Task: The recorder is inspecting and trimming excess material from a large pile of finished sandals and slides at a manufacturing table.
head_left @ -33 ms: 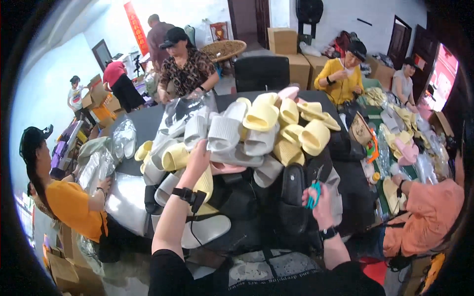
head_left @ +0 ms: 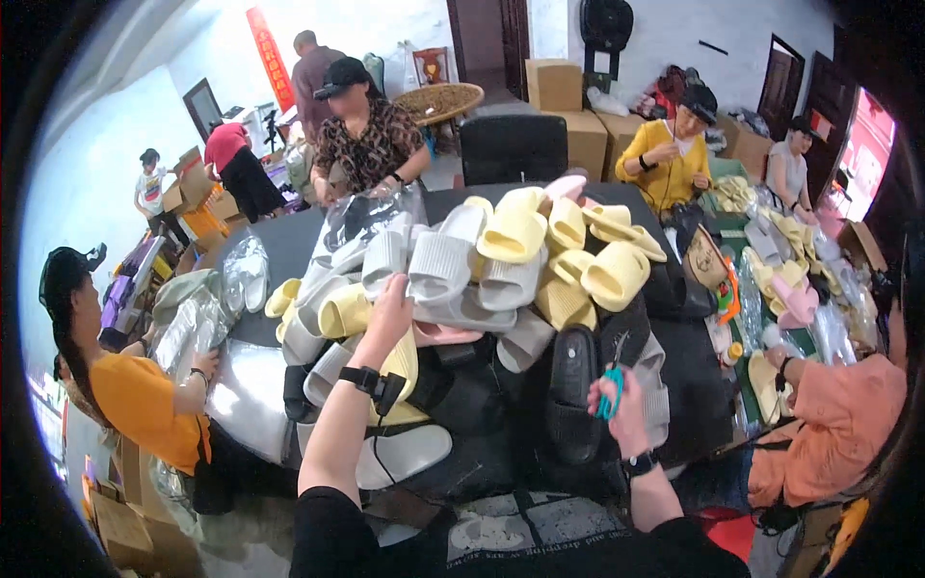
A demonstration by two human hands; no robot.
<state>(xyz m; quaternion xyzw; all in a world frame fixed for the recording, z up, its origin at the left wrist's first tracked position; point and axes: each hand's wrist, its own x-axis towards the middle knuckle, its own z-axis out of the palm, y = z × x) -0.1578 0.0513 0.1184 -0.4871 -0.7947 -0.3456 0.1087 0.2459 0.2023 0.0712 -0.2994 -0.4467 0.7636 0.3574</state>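
My left hand point(head_left: 389, 310) reaches into a heap of slippers, its fingers closed at the edge of a grey ribbed slipper point(head_left: 440, 264). Beside it lie a yellow slipper point(head_left: 345, 310) and a second grey slipper point(head_left: 385, 254). My right hand point(head_left: 628, 416) is wrapped round teal-handled scissors point(head_left: 611, 387), blades pointing up and away from me. Just left of the scissors lies a black slipper point(head_left: 574, 371). A light grey slipper point(head_left: 405, 455) rests sole up under my left forearm.
The slippers cover a black table point(head_left: 708, 385). Clear plastic bags point(head_left: 252, 385) lie at its left side. Several people sit or stand around, one in an orange shirt point(head_left: 149, 405) close on the left. A black chair point(head_left: 513, 149) stands across the table.
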